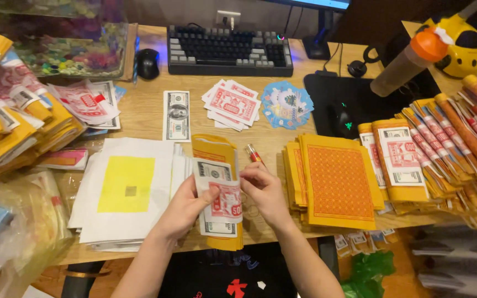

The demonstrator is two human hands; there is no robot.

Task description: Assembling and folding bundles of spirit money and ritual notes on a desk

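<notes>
A pale wooden desk filled the view, lit warmly from above. At its far edge, well beyond the hands, sat a dark keyboard with a black mouse to its left and the foot of a monitor stand to its right. Farther right lay a black mouse pad. A wall socket showed behind the keyboard. Below the desk edge, nearest the person, the floor stayed dim.
</notes>
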